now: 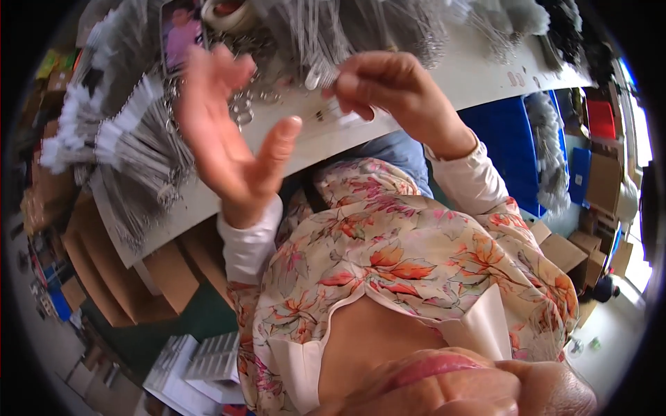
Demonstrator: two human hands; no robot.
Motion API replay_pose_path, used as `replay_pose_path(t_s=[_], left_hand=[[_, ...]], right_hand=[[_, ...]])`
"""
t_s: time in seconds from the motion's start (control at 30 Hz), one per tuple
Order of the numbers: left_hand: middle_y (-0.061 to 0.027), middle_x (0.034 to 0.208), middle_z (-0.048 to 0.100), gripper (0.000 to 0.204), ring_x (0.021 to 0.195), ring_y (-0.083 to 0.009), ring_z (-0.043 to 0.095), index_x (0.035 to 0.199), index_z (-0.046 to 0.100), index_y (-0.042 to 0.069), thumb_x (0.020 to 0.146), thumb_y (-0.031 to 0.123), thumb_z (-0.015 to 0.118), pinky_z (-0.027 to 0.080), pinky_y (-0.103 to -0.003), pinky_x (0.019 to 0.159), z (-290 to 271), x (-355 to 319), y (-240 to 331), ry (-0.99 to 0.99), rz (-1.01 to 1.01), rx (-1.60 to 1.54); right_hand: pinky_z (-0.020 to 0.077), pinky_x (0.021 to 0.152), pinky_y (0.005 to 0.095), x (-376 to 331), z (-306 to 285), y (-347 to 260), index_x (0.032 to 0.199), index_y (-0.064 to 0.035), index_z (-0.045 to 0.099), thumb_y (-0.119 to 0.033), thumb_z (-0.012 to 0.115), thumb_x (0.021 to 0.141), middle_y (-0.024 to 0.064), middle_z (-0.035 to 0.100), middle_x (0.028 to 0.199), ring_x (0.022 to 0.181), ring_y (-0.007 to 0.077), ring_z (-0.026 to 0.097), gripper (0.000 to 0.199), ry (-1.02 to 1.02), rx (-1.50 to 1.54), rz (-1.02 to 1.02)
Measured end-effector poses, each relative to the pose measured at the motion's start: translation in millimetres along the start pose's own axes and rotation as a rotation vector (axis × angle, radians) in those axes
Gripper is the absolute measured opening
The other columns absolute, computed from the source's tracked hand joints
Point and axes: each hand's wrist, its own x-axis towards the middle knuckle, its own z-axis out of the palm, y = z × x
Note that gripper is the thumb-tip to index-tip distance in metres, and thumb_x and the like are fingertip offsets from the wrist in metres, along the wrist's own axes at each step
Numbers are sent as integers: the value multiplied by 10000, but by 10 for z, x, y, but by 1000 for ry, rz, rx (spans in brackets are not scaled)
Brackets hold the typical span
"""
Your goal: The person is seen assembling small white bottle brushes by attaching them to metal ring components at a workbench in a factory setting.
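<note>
My left hand (232,135) is raised over the table's front part, fingers spread and slightly blurred, with nothing in it. Thumb and fingers of my right hand (395,87) are pinched together at the loose wire ends. A small pale, looped thing (320,75) shows at those fingertips; what exactly they hold is too small to make out. Small metal rings (243,107) lie scattered on the white table (291,142) beside my left hand. Bundles of thin wire-handled brushes (142,135) with pale bristle ends are heaped to the left, and more wire stems (326,31) hang at the far side.
A phone (182,35) with a lit screen stands by a roll of tape (227,12) at the back. To the right is a blue bin (503,142) with grey bristly bundles (548,156) at its side. Cardboard boxes (166,277) stand under the table's left edge.
</note>
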Motion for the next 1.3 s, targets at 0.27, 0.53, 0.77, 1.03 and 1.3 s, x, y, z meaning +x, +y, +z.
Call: replay_pose_path(t_s=[0.27, 0.53, 0.77, 1.03, 1.3], left_hand=[[-134, 1190, 542, 685, 1043, -250, 554, 1254, 472, 19, 689, 278, 763, 463, -344, 871, -310, -142, -120, -416, -36, 14], [-107, 950, 648, 319, 801, -222, 632, 978, 631, 20, 692, 102, 748, 512, -297, 671, -214, -314, 153, -202, 14, 156], [-77, 918, 635, 334, 783, -225, 606, 981, 637, 50, 695, 186, 743, 500, -318, 669, -190, -500, 74, -273, 319, 379], [-47, 731, 597, 221, 561, -159, 550, 954, 626, 36, 789, 167, 691, 450, -295, 515, -743, -918, -87, 21, -360, 720], [-89, 842, 623, 82, 611, -156, 595, 810, 570, 21, 827, 75, 630, 473, -289, 521, -829, -1018, -227, -184, -458, 830]], right_hand=[[410, 551, 196, 42, 299, -79, 948, 0, 637, -152, 576, 888, -10, 628, 741, 619, 35, 507, 174, -129, -136, 19], [359, 501, 170, -18, 321, -75, 902, -18, 615, -191, 587, 891, -5, 603, 691, 561, 21, 462, 176, -259, -39, 210], [391, 516, 182, -96, 253, -52, 899, -19, 633, -220, 594, 884, 10, 629, 699, 584, 33, 508, 205, -376, 44, 408], [477, 577, 268, -706, -649, 321, 893, -24, 640, -110, 618, 807, 82, 650, 740, 668, 158, 644, 124, 18, -1564, 152], [499, 592, 261, -291, 194, 612, 883, -27, 648, -28, 630, 791, 61, 628, 809, 652, 171, 625, 94, 55, -741, -205]])
